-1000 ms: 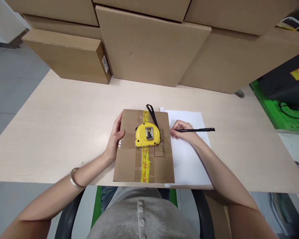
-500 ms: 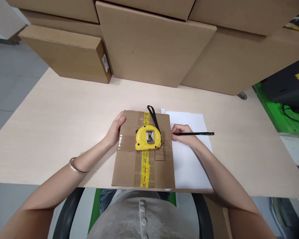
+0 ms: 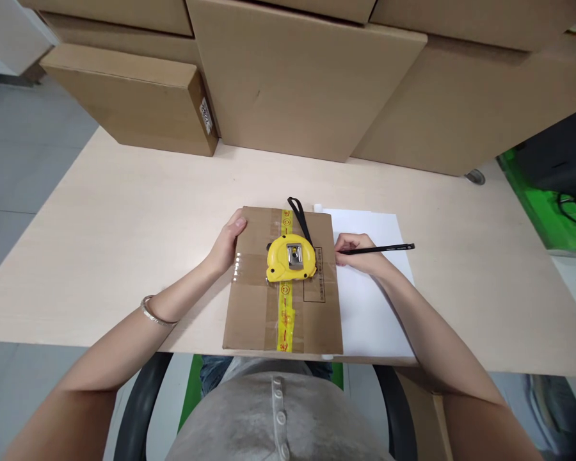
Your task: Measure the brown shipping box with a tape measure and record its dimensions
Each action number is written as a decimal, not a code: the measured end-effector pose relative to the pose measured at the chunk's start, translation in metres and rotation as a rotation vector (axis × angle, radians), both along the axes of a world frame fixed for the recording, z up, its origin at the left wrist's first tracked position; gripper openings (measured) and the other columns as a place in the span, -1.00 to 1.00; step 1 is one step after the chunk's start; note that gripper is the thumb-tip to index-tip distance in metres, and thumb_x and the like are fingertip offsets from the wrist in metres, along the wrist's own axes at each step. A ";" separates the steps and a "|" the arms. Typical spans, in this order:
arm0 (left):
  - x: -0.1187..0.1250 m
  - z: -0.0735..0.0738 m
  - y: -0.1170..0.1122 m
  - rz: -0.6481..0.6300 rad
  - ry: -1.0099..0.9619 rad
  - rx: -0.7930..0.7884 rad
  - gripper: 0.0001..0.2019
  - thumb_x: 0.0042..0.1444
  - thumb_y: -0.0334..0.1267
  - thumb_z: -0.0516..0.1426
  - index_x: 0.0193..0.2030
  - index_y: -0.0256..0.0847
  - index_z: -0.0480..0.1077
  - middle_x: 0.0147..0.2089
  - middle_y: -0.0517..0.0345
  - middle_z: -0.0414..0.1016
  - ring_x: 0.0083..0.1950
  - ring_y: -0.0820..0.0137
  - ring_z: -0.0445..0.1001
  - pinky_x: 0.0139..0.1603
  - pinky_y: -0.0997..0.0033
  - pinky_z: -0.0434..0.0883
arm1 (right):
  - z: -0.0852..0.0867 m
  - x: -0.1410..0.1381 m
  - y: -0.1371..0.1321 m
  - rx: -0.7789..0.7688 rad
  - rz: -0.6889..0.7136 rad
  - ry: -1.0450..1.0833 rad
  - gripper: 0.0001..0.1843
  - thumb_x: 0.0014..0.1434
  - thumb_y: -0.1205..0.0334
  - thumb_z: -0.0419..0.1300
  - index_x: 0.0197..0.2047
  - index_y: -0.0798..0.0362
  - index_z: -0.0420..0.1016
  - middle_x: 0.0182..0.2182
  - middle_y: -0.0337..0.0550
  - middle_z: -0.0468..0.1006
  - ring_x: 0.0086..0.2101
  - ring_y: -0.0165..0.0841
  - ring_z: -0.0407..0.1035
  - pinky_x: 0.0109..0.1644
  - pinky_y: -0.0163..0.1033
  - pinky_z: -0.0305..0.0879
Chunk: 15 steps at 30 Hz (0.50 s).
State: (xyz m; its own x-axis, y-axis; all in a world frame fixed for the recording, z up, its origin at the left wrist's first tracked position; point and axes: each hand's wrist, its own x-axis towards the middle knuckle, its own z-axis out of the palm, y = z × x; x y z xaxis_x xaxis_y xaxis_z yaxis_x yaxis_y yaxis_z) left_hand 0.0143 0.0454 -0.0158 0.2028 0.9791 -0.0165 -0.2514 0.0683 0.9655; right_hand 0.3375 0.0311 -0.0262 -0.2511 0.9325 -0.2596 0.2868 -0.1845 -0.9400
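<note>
As left grip [image 3: 226, 244] clasps the box [image 3: 269, 299] by its left edge, right grip [image 3: 358, 253] pinches a pen [image 3: 384, 248].

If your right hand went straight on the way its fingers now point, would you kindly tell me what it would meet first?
Most likely the near side edge of the cardboard box; the right hand is right beside it, though whether they already touch is unclear.

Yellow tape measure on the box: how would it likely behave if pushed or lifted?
The tape measure would probably slide rather than roll, since it lies flat on the cardboard box. Its thick, smooth case seems stiff. The thin black strap looks floppy and would likely trail.
</note>
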 end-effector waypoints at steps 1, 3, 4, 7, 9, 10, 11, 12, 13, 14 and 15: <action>-0.001 -0.001 0.001 -0.006 0.007 0.005 -0.53 0.24 0.22 0.20 -0.07 -0.20 0.50 0.11 -0.04 0.65 0.21 0.02 0.57 0.26 0.11 0.49 | -0.001 0.000 0.000 0.001 0.001 0.000 -0.77 -0.12 0.19 0.40 -0.58 -0.01 0.40 -0.67 -0.31 0.45 -0.61 -0.48 0.24 -0.50 -0.30 0.13; -0.002 -0.002 0.001 -0.008 0.016 0.015 -0.52 0.24 0.23 0.20 -0.08 -0.20 0.50 0.10 -0.05 0.65 0.21 0.03 0.56 0.25 0.13 0.49 | -0.002 0.001 0.000 0.003 0.000 0.002 -0.77 -0.12 0.19 0.40 -0.57 -0.01 0.40 -0.67 -0.31 0.45 -0.61 -0.47 0.25 -0.50 -0.31 0.14; -0.002 -0.002 0.002 -0.005 0.020 0.017 -0.52 0.24 0.23 0.20 -0.09 -0.19 0.50 0.10 -0.04 0.64 0.21 0.04 0.56 0.25 0.13 0.49 | -0.004 0.002 0.000 0.005 -0.001 0.002 -0.77 -0.12 0.19 0.40 -0.56 -0.01 0.40 -0.66 -0.31 0.46 -0.60 -0.47 0.26 -0.50 -0.31 0.14; -0.002 -0.002 0.001 0.008 0.024 0.005 -0.55 0.25 0.21 0.19 -0.08 -0.19 0.49 0.07 -0.03 0.64 0.19 0.05 0.56 0.23 0.12 0.50 | -0.007 0.003 0.001 0.011 -0.005 -0.002 -0.77 -0.10 0.19 0.39 -0.55 -0.01 0.40 -0.66 -0.30 0.47 -0.60 -0.45 0.28 -0.50 -0.31 0.15; -0.001 -0.001 0.000 0.012 0.021 0.000 -0.55 0.24 0.21 0.20 -0.07 -0.18 0.48 0.04 -0.03 0.65 0.18 0.04 0.57 0.20 0.11 0.52 | -0.007 0.003 0.001 0.011 -0.003 -0.003 -0.77 -0.11 0.19 0.39 -0.56 -0.01 0.39 -0.66 -0.29 0.46 -0.59 -0.45 0.28 -0.50 -0.31 0.15; -0.001 0.000 0.000 0.012 0.020 0.001 -0.55 0.24 0.21 0.20 -0.07 -0.18 0.48 0.04 -0.03 0.65 0.17 0.03 0.57 0.20 0.10 0.52 | -0.006 0.003 0.000 0.010 -0.003 -0.003 -0.78 -0.11 0.20 0.39 -0.56 -0.01 0.40 -0.66 -0.29 0.46 -0.59 -0.45 0.28 -0.49 -0.31 0.15; -0.001 0.000 0.000 0.011 0.021 0.005 -0.55 0.24 0.21 0.20 -0.08 -0.18 0.48 0.05 -0.03 0.64 0.18 0.03 0.56 0.21 0.10 0.51 | -0.005 0.003 0.000 0.009 -0.003 -0.004 -0.79 -0.11 0.20 0.39 -0.56 -0.01 0.41 -0.66 -0.29 0.46 -0.59 -0.45 0.28 -0.49 -0.31 0.15; -0.001 0.000 0.001 0.007 0.023 0.009 -0.55 0.24 0.21 0.20 -0.08 -0.18 0.49 0.07 -0.03 0.64 0.19 0.03 0.56 0.22 0.10 0.51 | -0.005 0.002 0.000 0.007 -0.005 -0.006 -0.80 -0.11 0.20 0.38 -0.56 0.00 0.41 -0.66 -0.29 0.46 -0.59 -0.45 0.28 -0.49 -0.31 0.16; -0.001 -0.001 0.001 0.003 0.025 0.011 -0.54 0.23 0.22 0.20 -0.08 -0.18 0.49 0.08 -0.04 0.64 0.20 0.02 0.56 0.24 0.10 0.50 | -0.004 0.002 0.000 0.005 -0.007 -0.008 -0.81 -0.11 0.21 0.37 -0.56 0.00 0.42 -0.66 -0.29 0.46 -0.59 -0.45 0.28 -0.49 -0.31 0.17; -0.002 -0.001 0.001 0.001 0.028 0.012 -0.54 0.23 0.22 0.20 -0.08 -0.18 0.49 0.09 -0.04 0.64 0.20 0.02 0.55 0.25 0.10 0.49 | -0.003 0.002 0.000 0.003 -0.009 -0.010 -0.81 -0.12 0.21 0.37 -0.56 0.00 0.42 -0.66 -0.29 0.46 -0.59 -0.45 0.29 -0.48 -0.31 0.17; -0.002 -0.002 0.002 0.001 0.031 0.013 -0.54 0.23 0.23 0.20 -0.08 -0.17 0.49 0.10 -0.04 0.64 0.21 0.01 0.55 0.26 0.10 0.48 | -0.003 0.002 0.000 0.002 -0.011 -0.012 -0.81 -0.12 0.21 0.37 -0.56 0.00 0.41 -0.66 -0.28 0.46 -0.59 -0.45 0.29 -0.49 -0.31 0.17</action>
